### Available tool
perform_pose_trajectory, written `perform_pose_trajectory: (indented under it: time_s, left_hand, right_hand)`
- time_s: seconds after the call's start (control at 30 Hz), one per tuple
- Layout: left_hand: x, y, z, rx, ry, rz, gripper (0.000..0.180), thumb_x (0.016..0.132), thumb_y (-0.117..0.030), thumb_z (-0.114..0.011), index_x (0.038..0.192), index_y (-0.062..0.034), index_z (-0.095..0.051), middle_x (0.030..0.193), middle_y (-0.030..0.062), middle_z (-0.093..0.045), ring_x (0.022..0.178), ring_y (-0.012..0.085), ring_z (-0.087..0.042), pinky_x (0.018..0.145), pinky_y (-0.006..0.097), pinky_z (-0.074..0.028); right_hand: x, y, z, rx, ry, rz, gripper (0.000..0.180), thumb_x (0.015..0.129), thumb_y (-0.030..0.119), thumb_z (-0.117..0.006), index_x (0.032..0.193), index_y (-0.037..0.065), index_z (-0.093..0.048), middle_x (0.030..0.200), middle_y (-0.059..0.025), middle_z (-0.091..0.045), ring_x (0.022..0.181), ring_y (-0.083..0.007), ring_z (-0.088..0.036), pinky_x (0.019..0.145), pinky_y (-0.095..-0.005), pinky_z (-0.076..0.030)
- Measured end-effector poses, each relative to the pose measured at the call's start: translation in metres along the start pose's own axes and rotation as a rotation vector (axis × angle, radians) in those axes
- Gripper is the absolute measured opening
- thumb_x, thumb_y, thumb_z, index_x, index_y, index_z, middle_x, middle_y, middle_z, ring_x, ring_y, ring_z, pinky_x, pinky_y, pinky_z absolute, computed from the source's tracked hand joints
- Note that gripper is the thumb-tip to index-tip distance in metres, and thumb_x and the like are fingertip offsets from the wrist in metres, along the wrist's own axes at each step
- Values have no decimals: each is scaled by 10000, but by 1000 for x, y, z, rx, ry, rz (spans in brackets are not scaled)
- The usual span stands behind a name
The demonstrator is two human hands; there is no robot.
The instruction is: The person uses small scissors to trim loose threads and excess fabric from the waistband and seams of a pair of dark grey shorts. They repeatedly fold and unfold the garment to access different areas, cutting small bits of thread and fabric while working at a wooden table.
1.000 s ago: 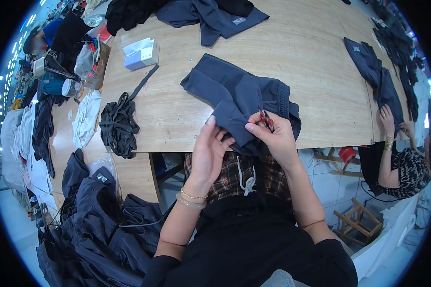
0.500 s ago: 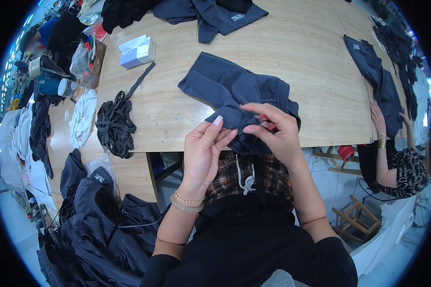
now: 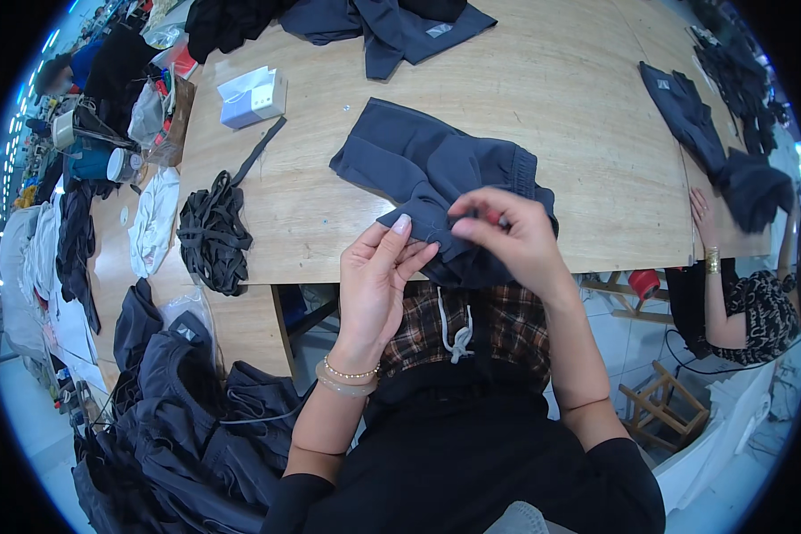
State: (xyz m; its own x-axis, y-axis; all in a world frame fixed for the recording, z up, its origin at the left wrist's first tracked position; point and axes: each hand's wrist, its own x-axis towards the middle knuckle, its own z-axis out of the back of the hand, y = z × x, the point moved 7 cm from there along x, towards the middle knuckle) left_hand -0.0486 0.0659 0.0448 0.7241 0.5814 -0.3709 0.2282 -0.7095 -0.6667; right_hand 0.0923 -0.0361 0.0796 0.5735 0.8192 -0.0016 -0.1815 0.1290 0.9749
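Both hands are gripping the dark garment [image 3: 436, 169] lying on the worktop [image 3: 587, 116]. The left hand [image 3: 378, 276] fingers are pinching its hem, while the right hand [image 3: 507, 236] fingers are closing on a fold.

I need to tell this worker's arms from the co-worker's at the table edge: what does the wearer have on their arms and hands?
Both hands are bare, no gloves. The left hand has two bracelets at the wrist: a thin beaded one and a smooth pale bangle below it. The right hand shows no jewellery. Black sleeves are pushed up near the elbows, leaving the forearms uncovered.
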Motion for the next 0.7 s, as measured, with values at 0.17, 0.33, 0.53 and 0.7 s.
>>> perform_pose_trajectory:
  time_s: [0.17,0.33,0.53,0.7]
  left_hand:
    - [0,0,1,125,-38,-74,171,1004,-108,-614,1039,42,-688,914,80,-706,790,116,-690,815,309,-629]
    - [-1,1,-1,147,-39,-66,174,1002,-115,-621,1035,42,-690,895,69,-697,786,110,-683,807,313,-629]
    - [0,-1,3,120,-25,-64,178,1007,-124,-616,1033,34,-692,905,68,-701,790,109,-684,805,314,-628]
    - [1,0,4,73,-14,-30,183,1017,-145,-602,1049,16,-682,927,66,-706,790,110,-686,802,307,-626]
  right_hand:
    - [-2,-9,1,100,-24,-46,159,862,124,-767,887,-10,-687,747,23,-605,699,-37,-463,649,-209,-398]
    - [-4,-6,18,352,-103,-29,121,884,113,-744,883,2,-695,758,35,-612,705,-30,-494,648,-207,-402]
    - [-6,-18,70,459,-518,46,148,931,132,-708,1004,5,-727,787,37,-622,729,-35,-537,673,-199,-421]
    - [-3,29,11,-53,-135,209,348,810,76,-796,1152,77,-728,891,-6,-662,773,-78,-571,687,-234,-465]
